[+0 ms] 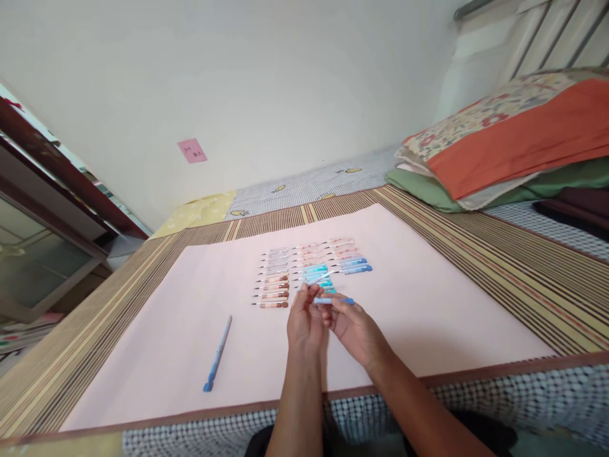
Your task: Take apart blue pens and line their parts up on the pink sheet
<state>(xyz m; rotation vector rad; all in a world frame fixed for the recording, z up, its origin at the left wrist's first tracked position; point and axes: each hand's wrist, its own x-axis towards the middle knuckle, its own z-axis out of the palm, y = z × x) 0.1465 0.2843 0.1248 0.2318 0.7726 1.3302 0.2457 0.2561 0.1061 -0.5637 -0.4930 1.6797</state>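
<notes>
My left hand [307, 317] is closed, with a slim, pale, see-through piece [326, 277] sticking up from its fingertips; I cannot make out its exact kind. Close beside it, my right hand [354, 324] pinches a blue pen [335, 300] lying almost level across the fingers. The fingertips of both hands nearly meet. Just beyond them, several pens lie in columns with thin tips to the left: brown-ended pens [275, 295], turquoise pens [316, 269], pink patterned pens [342, 242] and blue pens [356, 269]. A lone blue pen [217, 355] rests slanted to the left.
A pale pink sheet [157, 355] covers much of a striped mat [118, 304] on a bed. Folded bedding with an orange border [518, 146] is piled at the right. Behind stands a white wall [285, 82] bearing a pink note [192, 150].
</notes>
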